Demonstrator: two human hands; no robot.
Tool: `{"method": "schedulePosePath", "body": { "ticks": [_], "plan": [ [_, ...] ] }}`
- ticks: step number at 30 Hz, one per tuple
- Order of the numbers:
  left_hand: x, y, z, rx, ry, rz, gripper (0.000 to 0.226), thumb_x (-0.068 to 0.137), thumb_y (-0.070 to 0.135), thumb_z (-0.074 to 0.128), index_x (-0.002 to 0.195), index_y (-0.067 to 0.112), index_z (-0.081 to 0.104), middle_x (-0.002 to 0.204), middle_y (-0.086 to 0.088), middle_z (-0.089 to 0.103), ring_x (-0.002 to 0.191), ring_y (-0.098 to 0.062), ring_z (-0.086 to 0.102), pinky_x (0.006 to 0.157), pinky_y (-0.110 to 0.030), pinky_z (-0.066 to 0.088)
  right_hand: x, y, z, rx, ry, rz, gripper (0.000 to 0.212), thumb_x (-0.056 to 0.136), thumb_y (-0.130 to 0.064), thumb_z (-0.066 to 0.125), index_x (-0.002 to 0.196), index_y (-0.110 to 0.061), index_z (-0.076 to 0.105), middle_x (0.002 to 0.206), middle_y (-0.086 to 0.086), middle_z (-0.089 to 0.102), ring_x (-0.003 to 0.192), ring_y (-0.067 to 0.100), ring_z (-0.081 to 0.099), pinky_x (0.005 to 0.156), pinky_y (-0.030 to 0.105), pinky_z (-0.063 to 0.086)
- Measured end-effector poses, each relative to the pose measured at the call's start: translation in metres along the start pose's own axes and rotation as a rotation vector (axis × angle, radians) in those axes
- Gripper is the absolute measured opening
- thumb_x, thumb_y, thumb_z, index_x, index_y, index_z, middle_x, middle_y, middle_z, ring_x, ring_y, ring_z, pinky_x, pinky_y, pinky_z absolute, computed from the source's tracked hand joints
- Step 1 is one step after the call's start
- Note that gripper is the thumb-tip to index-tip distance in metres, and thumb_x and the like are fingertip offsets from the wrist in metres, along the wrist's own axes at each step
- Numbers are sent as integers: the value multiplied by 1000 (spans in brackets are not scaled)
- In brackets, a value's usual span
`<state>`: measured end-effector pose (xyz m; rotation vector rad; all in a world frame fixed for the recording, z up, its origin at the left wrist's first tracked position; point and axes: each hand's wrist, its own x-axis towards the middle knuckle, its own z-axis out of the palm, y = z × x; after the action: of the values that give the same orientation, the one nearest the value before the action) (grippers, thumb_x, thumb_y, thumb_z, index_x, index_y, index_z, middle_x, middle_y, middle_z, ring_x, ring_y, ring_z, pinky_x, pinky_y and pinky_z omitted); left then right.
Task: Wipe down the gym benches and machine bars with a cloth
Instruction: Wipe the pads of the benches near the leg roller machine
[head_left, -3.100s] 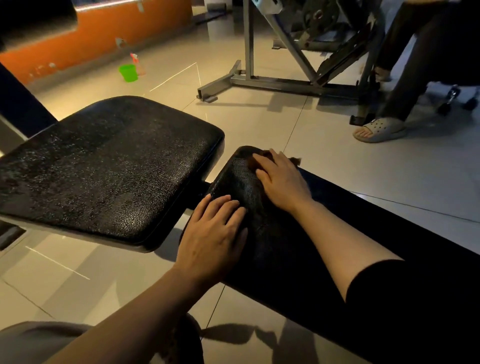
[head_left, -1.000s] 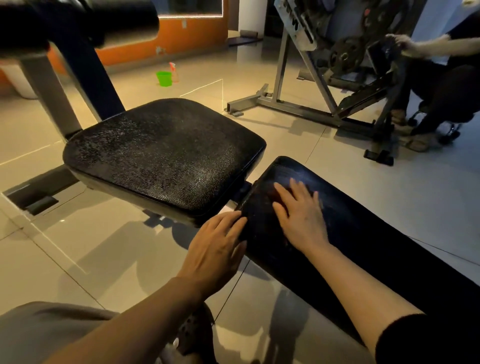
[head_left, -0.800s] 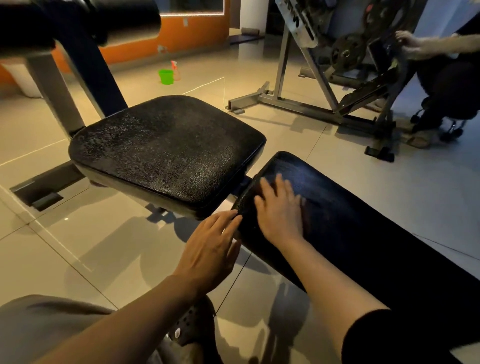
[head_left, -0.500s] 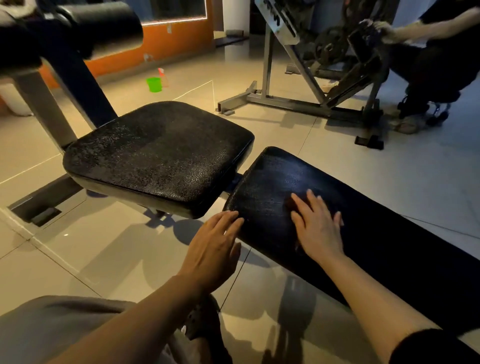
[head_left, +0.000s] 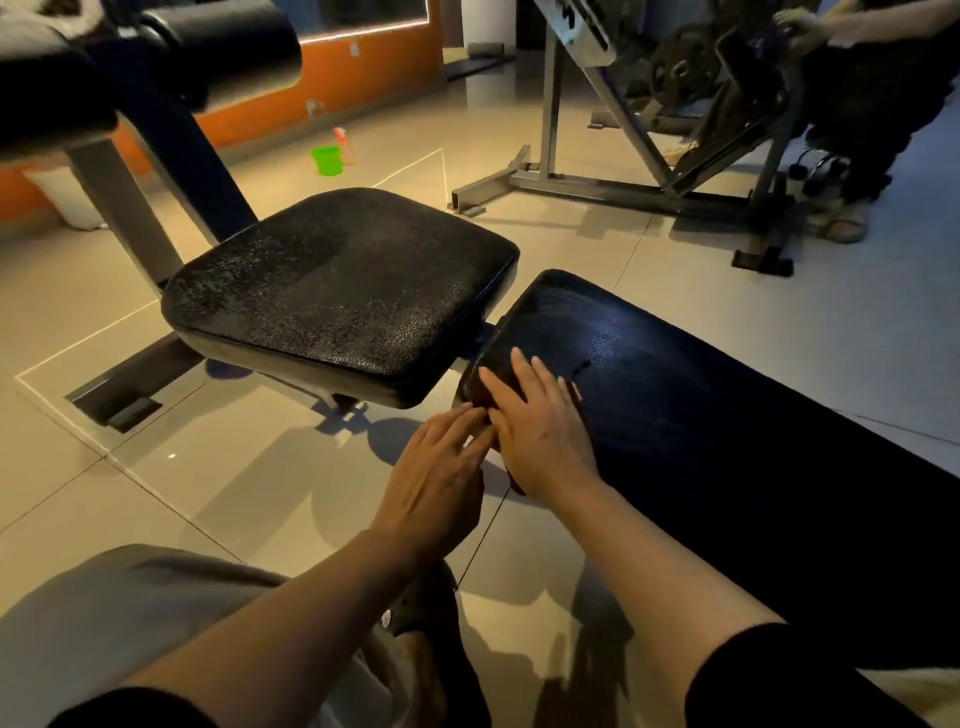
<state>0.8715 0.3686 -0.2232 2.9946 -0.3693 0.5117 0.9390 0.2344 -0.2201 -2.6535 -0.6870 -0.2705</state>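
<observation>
A long black bench pad (head_left: 701, 415) runs from the middle to the lower right, with a wet sheen near its end. My right hand (head_left: 540, 426) lies flat with straight fingers on the pad's near corner, pressing a dark reddish cloth (head_left: 485, 397) that shows only at the fingertips. My left hand (head_left: 441, 467) is open beside the pad's edge, its fingertips touching the right hand's fingers. A square black seat pad (head_left: 337, 291) stands to the left, speckled with droplets.
A steel machine frame (head_left: 597, 182) stands on the tiled floor behind, with another person (head_left: 862, 104) working at it. A green cup (head_left: 327, 161) and a spray bottle (head_left: 345, 148) sit by the orange wall. A padded roller (head_left: 218, 47) is at upper left.
My right hand has slid with the cloth from the middle of the pad back to its near left corner. My left hand has stayed by the pad's edge and now touches the right fingers.
</observation>
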Motion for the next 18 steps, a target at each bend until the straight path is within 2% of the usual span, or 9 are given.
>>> {"method": "schedulePosePath", "body": {
  "ticks": [4, 7, 9, 13, 15, 18],
  "plan": [
    [0, 14, 6, 11, -40, 7, 59, 78, 15, 75, 133, 14, 55, 139, -10, 53, 130, -29, 48, 105, -35, 26, -38, 37, -2, -38, 25, 184, 48, 104, -36, 32, 151, -32, 26, 162, 4, 15, 150, 24, 10, 118, 41, 3],
    [-1, 16, 7, 27, -25, 0, 61, 74, 15, 79, 131, 13, 57, 137, -12, 55, 127, -30, 51, 102, -36, 30, -49, 46, -10, -36, 18, 364, 48, 104, -36, 31, 151, -31, 26, 163, 5, 13, 150, 25, 8, 119, 44, 3],
    [-1, 18, 7, 23, 5, 12, 63, 68, 15, 83, 127, 12, 61, 132, -12, 58, 122, -30, 56, 99, -37, 34, -40, 33, -11, 12, 9, 347, 49, 104, -36, 30, 152, -28, 24, 163, 8, 11, 150, 26, 5, 119, 45, 2],
    [3, 29, 7, 48, 66, 64, 65, 56, 15, 89, 116, 10, 67, 122, -12, 64, 113, -29, 62, 97, -38, 34, -28, 16, -3, 40, -15, 85, 50, 105, -31, 32, 153, -22, 23, 163, 10, 10, 150, 27, 5, 121, 47, 2],
    [8, 37, 8, 52, 81, 87, 60, 58, 15, 87, 114, 11, 67, 121, -12, 64, 112, -30, 62, 99, -40, 32, -34, 29, -5, 55, 0, 84, 48, 105, -30, 33, 153, -22, 26, 162, 9, 13, 150, 25, 7, 119, 41, 1],
    [14, 54, 20, 53, 33, 165, 58, 65, 18, 84, 120, 14, 64, 126, -11, 62, 119, -29, 58, 104, -46, 29, -54, 59, -10, 43, -15, 182, 49, 105, -33, 30, 153, -28, 22, 163, 3, 9, 151, 20, 3, 119, 37, 0]
  ]
}}
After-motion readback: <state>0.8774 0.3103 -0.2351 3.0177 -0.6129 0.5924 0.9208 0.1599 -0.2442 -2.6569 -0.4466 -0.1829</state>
